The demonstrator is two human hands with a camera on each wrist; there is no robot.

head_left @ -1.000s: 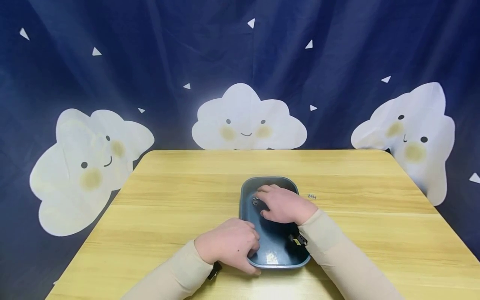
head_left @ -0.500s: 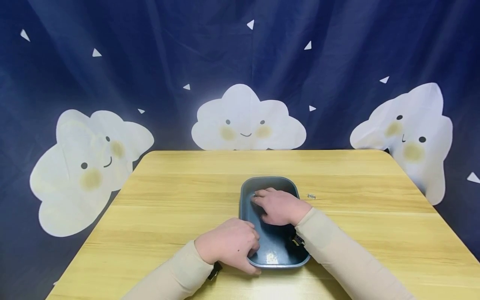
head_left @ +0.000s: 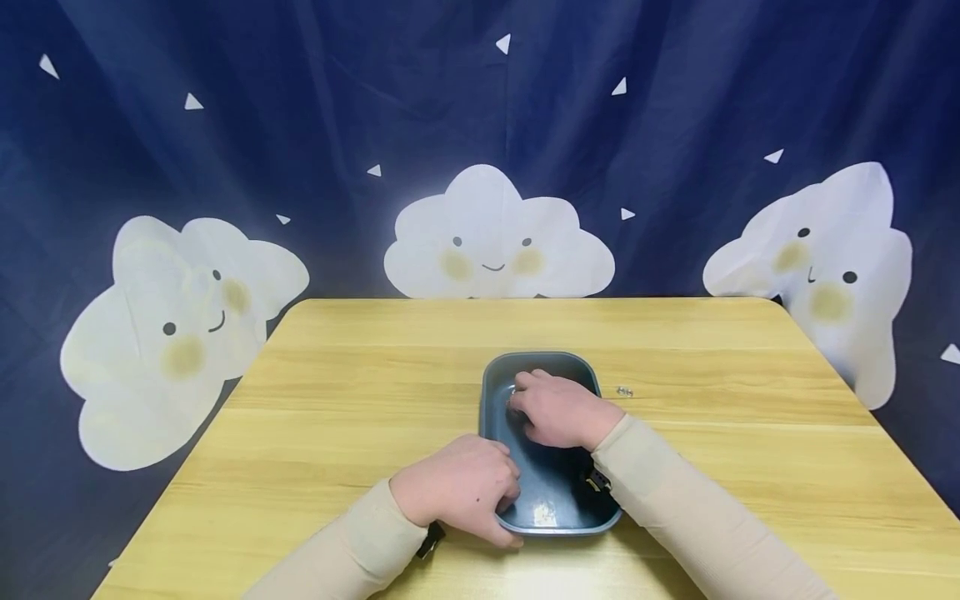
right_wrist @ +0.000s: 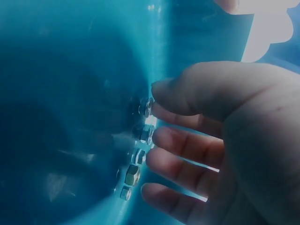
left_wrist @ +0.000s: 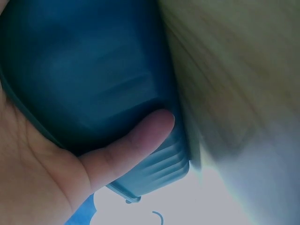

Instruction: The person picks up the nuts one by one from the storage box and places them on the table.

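Observation:
A deep blue-grey plastic bin (head_left: pixel 540 500) stands on the table. My left hand (head_left: pixel 461 487) grips its near left rim, the fingers hooked inside. In the left wrist view the thumb (left_wrist: pixel 140 138) lies along the outer wall. My right hand (head_left: pixel 566 412) reaches into the far half of the bin. In the right wrist view, several metal hex nuts (right_wrist: pixel 132 176) lie in a row where the floor meets the wall. The right fingertips (right_wrist: pixel 164 136) are right at this row, slightly spread, and the thumb tip is beside the topmost nut (right_wrist: pixel 147 108).
Small metal pieces (head_left: pixel 625 392) lie on the wooden table (head_left: pixel 360 375) just right of the bin. A dark blue curtain (head_left: pixel 480 100) with white clouds hangs behind the table's far edge.
The right hand dips lower and draws its fingers in around the nuts by the left wall, which were plainly visible a second ago. The left hand and the bin stay put.

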